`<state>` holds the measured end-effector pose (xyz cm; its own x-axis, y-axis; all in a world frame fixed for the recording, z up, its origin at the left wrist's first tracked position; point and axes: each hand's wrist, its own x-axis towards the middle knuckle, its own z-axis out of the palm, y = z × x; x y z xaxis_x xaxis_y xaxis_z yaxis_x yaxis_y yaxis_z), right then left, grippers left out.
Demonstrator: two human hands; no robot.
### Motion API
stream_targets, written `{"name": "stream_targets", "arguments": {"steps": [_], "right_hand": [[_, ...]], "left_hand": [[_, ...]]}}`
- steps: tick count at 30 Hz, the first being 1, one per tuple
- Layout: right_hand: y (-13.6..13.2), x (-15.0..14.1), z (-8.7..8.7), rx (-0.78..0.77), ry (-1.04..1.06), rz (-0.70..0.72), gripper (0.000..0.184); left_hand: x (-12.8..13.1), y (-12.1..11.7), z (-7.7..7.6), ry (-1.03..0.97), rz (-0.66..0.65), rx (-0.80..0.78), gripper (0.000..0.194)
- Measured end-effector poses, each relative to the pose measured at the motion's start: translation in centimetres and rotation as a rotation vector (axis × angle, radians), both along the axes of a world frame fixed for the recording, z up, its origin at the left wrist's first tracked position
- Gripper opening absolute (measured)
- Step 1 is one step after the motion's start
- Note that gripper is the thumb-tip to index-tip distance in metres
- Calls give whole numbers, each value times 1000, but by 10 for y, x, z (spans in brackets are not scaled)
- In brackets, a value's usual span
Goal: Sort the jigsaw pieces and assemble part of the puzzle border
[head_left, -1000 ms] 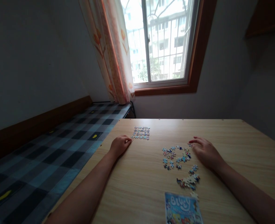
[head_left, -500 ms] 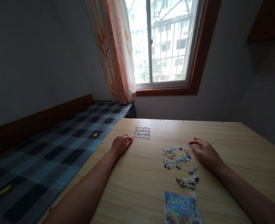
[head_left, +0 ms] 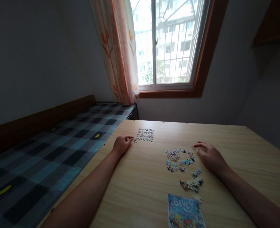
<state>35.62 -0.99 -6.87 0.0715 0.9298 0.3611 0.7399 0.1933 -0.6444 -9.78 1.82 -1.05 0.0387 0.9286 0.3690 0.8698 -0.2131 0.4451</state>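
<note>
Several small jigsaw pieces stand in spaced rows at the table's far left. By their lower left corner lies a single jigsaw piece. Just left of it rests my left hand, its fingertips slightly apart, with nothing visible between them. A loose group of jigsaw pieces is spread across the middle right. Beside that group my right hand lies with fingers loosely stretched out, their tips at a small jigsaw piece on the wood. Whether they touch it is too small to tell.
A heap of jigsaw pieces lies nearer me, several with their pale side up. Below it is a blue "Bluey" picture sheet or box. The wooden table borders a checked bed at left. A window and curtain are beyond.
My left hand has drawn back slightly to the left from the piece by the rows, which now shows more plainly. My right hand has barely moved. The view has shifted a little.
</note>
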Motion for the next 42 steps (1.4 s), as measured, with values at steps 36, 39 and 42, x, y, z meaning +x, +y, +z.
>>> {"name": "stream_targets", "arguments": {"steps": [36,39,42], "right_hand": [[11,-98,56,-212,-536,64,34],[6,-144,65,-220,-512,217,36],[-3,-189,65,-164,-483,338,33]], "left_hand": [[1,9,-10,11,-50,144,37],[1,8,-10,30,-51,158,35],[4,6,-10,65,-73,174,30]]}}
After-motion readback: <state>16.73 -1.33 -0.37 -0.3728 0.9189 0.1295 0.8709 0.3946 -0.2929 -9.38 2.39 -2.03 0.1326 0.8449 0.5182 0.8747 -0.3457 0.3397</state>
